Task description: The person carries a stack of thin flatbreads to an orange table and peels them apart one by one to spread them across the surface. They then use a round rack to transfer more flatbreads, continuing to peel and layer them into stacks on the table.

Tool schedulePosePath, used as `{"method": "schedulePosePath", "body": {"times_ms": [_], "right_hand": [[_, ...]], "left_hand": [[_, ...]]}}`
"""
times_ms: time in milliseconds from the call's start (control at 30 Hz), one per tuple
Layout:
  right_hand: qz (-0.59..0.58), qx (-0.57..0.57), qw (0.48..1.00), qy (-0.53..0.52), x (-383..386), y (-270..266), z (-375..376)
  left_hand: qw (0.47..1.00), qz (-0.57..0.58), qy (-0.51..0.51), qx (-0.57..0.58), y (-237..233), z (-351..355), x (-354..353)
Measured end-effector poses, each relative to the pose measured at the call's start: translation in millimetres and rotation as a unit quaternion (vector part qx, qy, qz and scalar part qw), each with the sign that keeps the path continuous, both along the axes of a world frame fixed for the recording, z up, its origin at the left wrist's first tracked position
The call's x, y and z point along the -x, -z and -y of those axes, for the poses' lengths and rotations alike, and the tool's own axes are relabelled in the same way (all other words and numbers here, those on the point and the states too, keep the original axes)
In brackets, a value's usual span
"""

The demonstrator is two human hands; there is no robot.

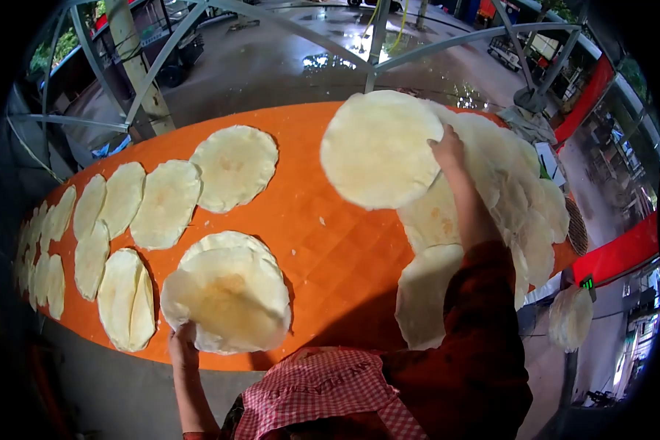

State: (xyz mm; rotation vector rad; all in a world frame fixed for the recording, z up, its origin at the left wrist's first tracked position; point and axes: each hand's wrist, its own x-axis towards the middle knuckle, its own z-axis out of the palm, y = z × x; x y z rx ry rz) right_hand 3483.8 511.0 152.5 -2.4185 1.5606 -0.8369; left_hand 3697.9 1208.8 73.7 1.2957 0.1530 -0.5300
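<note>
Pale round flatbreads are spread over a long orange table (pixel 330 271). My right hand (pixel 448 149), arm stretched forward, pinches the right edge of a large flatbread (pixel 378 150) at the far side. Near the front edge my left hand (pixel 184 343) grips the lower left rim of another flatbread (pixel 231 301). That one has a browned middle and overlaps a second flatbread (pixel 227 246) behind it. Beside my left hand lies a flatbread (pixel 126 301) with a lengthwise fold. Under and beyond my right forearm, more flatbreads (pixel 484 158) overlap in a heap.
Several flatbreads (pixel 165 205) lie in rows toward the left end. Metal frame bars (pixel 374 55) stand behind the table. A grey cloth (pixel 528 125) and a round woven mat (pixel 576 227) are at the right end, near a red beam (pixel 623 253). Wet floor (pixel 286 66) shows beyond.
</note>
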Motion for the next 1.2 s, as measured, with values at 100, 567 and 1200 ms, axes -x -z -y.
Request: {"method": "schedulePosePath", "body": {"times_ms": [100,567,1200], "right_hand": [[0.071,-0.041,0.966,-0.246,-23.5,37.2,-135.0],[0.366,-0.353,0.791,-0.340,-97.3,3.8,-325.7],[0.226,-0.528,0.808,-0.132,-52.4,237.9,-401.9]], "left_hand": [[1.000,0.001,0.000,0.007,-11.0,26.7,10.4],[0.948,0.198,0.227,0.099,-116.1,112.2,4.8],[0.991,0.008,0.096,-0.092,68.2,-52.0,9.9]]}}
